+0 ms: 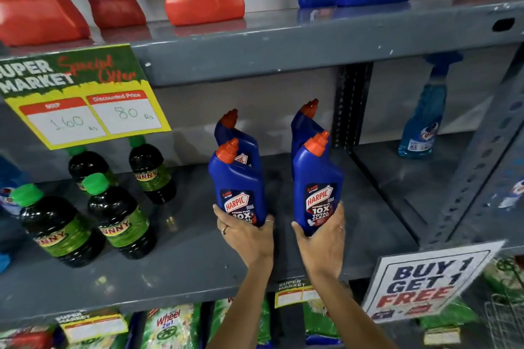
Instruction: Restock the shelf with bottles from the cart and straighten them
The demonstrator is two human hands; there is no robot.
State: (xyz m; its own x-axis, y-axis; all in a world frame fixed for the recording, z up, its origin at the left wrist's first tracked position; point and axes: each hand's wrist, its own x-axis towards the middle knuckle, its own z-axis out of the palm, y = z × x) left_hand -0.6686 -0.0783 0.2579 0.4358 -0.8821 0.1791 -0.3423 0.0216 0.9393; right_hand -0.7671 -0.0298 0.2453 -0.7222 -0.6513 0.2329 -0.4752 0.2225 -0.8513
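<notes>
On the grey metal shelf (181,269), the left hand (246,238) is clamped around the base of a blue plastic bottle with an orange cap (236,178). At its 3 o'clock, the right hand (321,244) grips a matching blue bottle (316,178). Two more blue bottles (304,125) stand just behind, at 12 o'clock.

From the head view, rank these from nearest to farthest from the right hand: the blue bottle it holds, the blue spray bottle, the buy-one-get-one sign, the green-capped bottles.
1. Blue bottle: gripped in the right hand.
2. Buy-one-get-one sign: lower right, on the shelf edge.
3. Blue spray bottle at the back right and green-capped bottles on the left: both clearly farther, too close to call.
</notes>
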